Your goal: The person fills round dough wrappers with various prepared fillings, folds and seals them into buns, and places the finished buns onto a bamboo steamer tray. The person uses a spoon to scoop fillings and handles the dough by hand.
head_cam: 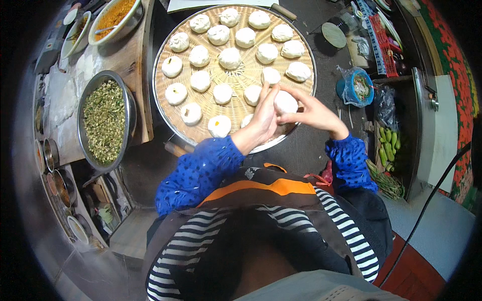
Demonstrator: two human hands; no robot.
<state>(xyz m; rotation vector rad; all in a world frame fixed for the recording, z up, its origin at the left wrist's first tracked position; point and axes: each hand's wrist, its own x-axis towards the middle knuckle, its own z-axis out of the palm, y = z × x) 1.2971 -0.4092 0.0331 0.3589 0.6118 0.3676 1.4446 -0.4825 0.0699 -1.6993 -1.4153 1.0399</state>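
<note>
A round woven steamer tray (211, 69) with a metal rim carries many filled dough buns, such as one near its middle (229, 58). Over the tray's right lower part, a white dough bun (285, 102) is held between both hands. My right hand (314, 111) curls its thumb and fingers around the bun's right side. My left hand (263, 114) lies along its left side, fingers pointing up the picture. Some buns near the bottom edge show green or orange spots of filling. Part of the tray behind my hands is hidden.
On the wooden worktop (141, 82) at left stand a steel bowl of chopped green filling (103, 122) and a bowl of orange filling (115, 19). A blue bin (344, 88) lined with plastic is at right, near green vegetables (388, 146) and a round stool (334, 35).
</note>
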